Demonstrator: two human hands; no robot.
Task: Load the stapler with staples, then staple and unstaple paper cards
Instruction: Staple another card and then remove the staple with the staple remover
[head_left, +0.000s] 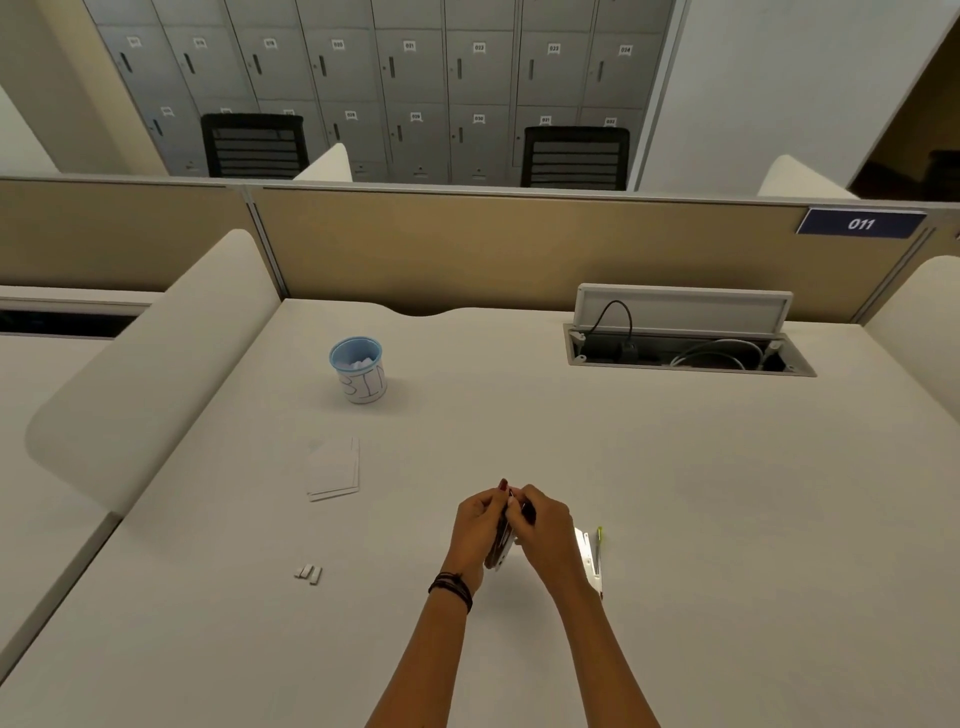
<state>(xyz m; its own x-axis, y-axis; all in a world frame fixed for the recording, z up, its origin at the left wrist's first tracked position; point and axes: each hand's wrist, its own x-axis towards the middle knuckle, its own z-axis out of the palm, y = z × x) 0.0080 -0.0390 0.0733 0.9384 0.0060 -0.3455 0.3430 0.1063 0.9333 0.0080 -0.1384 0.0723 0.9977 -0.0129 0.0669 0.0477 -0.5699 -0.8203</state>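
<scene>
Above the desk's near middle, my left hand (480, 525) grips a small dark stapler (500, 545) held upright. My right hand (543, 530) is curled against the stapler's top end, fingertips pinching there; what they pinch is too small to tell. A stack of white paper cards (335, 470) lies on the desk to the left. Three short white staple strips (308, 572) lie nearer, at the front left. Behind my right wrist lies a white object (587, 553), partly hidden, with a green-tipped pen (599, 540) beside it.
A blue-rimmed paper cup (358, 370) with crumpled paper inside stands at the back left. An open cable tray (685, 353) sits in the desk at the back right. White curved dividers (156, 364) flank the desk, with a tan partition (467, 249) behind.
</scene>
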